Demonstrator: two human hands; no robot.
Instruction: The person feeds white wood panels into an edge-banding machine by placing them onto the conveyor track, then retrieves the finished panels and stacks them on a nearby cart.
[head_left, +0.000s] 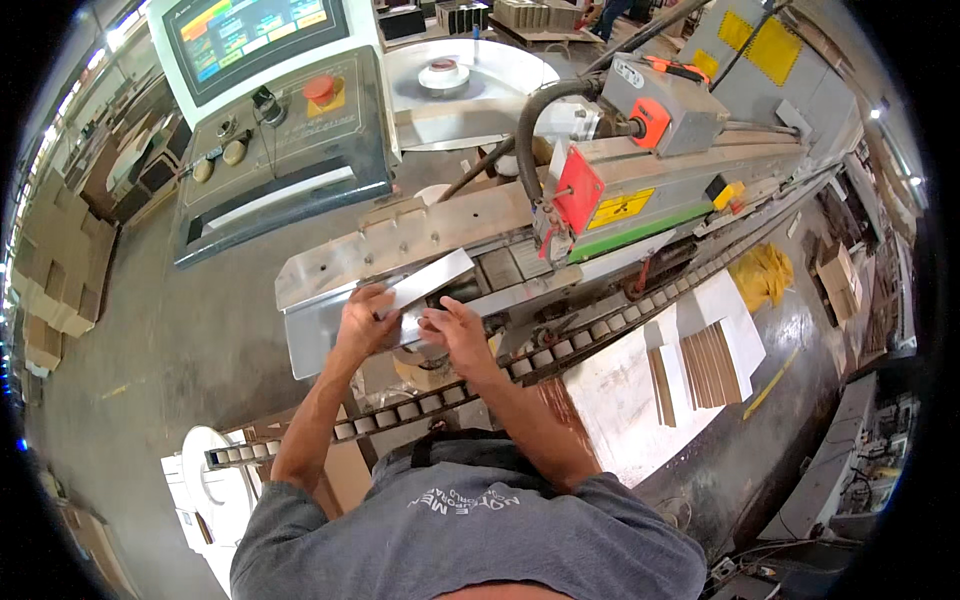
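Observation:
A narrow white panel [437,279] lies slantwise on the metal infeed of a machine, its far end beside the feed track [508,265]. My left hand [365,322] is closed at the panel's near left end, thumb and fingers bent against it. Just to the right, my right hand [457,335] hovers over the shiny infeed plate [310,340], fingers loosely bent and apart. Nothing shows between those fingers; whether a fingertip touches the panel or plate I cannot tell.
A control console [280,130] with screen and red button stands at the left. A roller rail [445,397] runs between my body and the machine. The machine head [570,190] has a red guard. Several narrow strips [710,367] lie on a white board [625,400] at the right.

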